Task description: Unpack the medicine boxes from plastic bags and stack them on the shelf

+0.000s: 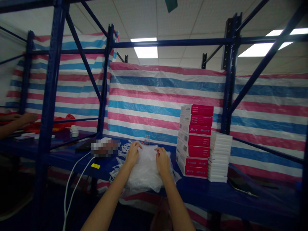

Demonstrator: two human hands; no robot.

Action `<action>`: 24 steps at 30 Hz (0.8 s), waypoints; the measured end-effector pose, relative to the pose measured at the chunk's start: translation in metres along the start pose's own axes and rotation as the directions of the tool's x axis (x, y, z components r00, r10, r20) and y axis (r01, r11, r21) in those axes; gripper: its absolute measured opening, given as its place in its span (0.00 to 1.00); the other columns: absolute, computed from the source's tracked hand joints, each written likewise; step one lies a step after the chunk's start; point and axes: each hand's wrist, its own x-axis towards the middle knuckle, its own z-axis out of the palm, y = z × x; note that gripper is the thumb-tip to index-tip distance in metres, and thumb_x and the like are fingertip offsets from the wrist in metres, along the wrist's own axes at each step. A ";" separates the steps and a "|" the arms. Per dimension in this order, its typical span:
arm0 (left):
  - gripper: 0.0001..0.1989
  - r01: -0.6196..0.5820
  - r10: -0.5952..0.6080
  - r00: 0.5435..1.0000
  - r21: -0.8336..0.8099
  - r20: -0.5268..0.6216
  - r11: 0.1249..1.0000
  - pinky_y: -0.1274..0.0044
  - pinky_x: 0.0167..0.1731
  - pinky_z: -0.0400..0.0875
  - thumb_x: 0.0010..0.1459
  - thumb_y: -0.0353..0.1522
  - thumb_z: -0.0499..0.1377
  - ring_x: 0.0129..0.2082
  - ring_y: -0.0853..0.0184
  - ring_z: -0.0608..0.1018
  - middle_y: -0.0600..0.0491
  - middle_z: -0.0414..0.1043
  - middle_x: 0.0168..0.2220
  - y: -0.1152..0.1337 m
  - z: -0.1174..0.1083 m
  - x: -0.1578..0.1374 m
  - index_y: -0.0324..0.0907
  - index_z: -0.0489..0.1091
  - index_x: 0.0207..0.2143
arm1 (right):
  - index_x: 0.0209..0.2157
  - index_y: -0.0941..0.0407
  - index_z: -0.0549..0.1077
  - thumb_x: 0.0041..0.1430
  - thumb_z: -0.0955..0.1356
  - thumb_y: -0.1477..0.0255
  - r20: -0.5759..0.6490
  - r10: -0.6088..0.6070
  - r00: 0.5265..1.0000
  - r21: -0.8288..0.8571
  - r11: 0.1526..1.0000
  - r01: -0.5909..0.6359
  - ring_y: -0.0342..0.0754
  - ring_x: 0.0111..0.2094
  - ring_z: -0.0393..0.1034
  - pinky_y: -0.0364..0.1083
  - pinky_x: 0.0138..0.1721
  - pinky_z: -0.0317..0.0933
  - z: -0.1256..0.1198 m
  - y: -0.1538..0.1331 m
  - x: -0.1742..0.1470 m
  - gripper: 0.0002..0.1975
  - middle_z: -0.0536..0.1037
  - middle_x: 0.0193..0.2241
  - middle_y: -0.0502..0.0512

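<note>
A pile of thin, whitish see-through plastic bags lies on the blue shelf table in front of me, its loose strap-like ends bunched on the left. My left hand is at the upper left of the top plastic bag, its fingers bent and closed on the edge. At the upper right, my right hand pinches the same bag between thumb and fingers. A small clear bottle stands just behind the pile.
Right of the pile rise a tall stack of pink-and-white boxes and a stack of white boxes. A dark flat device lies beyond. White cables hang at left, near a yellow label. Another person's hands work far left.
</note>
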 end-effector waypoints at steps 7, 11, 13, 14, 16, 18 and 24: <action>0.20 0.037 -0.037 0.999 0.014 0.013 0.999 0.70 0.48 0.60 0.39 0.15 0.43 0.45 0.64 0.66 0.51 0.63 0.36 0.000 0.001 0.001 0.41 0.66 0.28 | 0.33 0.55 0.72 0.52 0.57 0.82 -0.012 0.007 1.000 -0.015 1.000 -0.007 0.44 0.37 0.66 0.42 0.37 0.57 -0.003 -0.001 0.000 0.16 0.70 0.37 0.53; 0.20 0.050 -0.050 0.999 0.013 -0.001 0.999 0.70 0.48 0.60 0.39 0.14 0.43 0.45 0.64 0.66 0.51 0.63 0.36 0.003 -0.001 0.001 0.41 0.66 0.28 | 0.35 0.55 0.71 0.52 0.56 0.83 0.005 -0.005 1.000 -0.024 1.000 0.005 0.44 0.36 0.66 0.41 0.36 0.56 -0.005 -0.003 -0.001 0.17 0.69 0.38 0.53; 0.20 0.075 -0.075 0.997 0.011 -0.016 0.997 0.70 0.48 0.60 0.40 0.15 0.44 0.46 0.64 0.66 0.50 0.63 0.37 0.004 -0.002 0.001 0.41 0.66 0.30 | 0.40 0.55 0.69 0.52 0.56 0.82 -0.017 0.010 1.000 -0.019 1.000 -0.011 0.44 0.36 0.66 0.42 0.35 0.56 -0.006 -0.005 0.000 0.18 0.69 0.38 0.53; 0.21 0.092 -0.092 0.996 0.011 -0.022 0.996 0.70 0.48 0.61 0.40 0.15 0.44 0.46 0.64 0.66 0.50 0.63 0.38 0.004 -0.002 0.001 0.41 0.66 0.31 | 0.42 0.55 0.68 0.52 0.56 0.82 -0.027 0.017 1.000 -0.015 1.000 -0.017 0.44 0.36 0.66 0.42 0.35 0.57 -0.007 -0.006 0.000 0.19 0.69 0.38 0.53; 0.21 0.113 -0.113 0.993 0.013 -0.023 0.993 0.70 0.47 0.62 0.41 0.15 0.44 0.46 0.64 0.66 0.50 0.62 0.39 0.004 -0.002 0.000 0.42 0.66 0.33 | 0.44 0.55 0.67 0.51 0.56 0.82 -0.033 0.024 0.999 -0.012 1.000 -0.025 0.45 0.36 0.66 0.42 0.34 0.57 -0.008 -0.007 0.000 0.20 0.69 0.37 0.53; 0.21 0.116 -0.116 0.993 0.013 -0.020 0.993 0.70 0.47 0.62 0.41 0.15 0.44 0.46 0.64 0.66 0.50 0.62 0.40 0.004 -0.002 0.000 0.42 0.65 0.34 | 0.43 0.55 0.67 0.50 0.56 0.83 -0.025 0.022 0.999 -0.021 1.000 -0.023 0.45 0.36 0.66 0.42 0.35 0.56 -0.008 -0.007 0.001 0.21 0.69 0.36 0.53; 0.20 0.124 -0.124 0.992 0.008 -0.007 0.992 0.71 0.47 0.61 0.41 0.15 0.44 0.45 0.64 0.66 0.50 0.62 0.39 0.008 -0.004 0.000 0.41 0.65 0.32 | 0.43 0.55 0.67 0.49 0.56 0.83 -0.008 0.035 0.999 -0.073 0.997 -0.035 0.45 0.36 0.65 0.42 0.34 0.55 -0.009 -0.008 0.001 0.21 0.69 0.36 0.53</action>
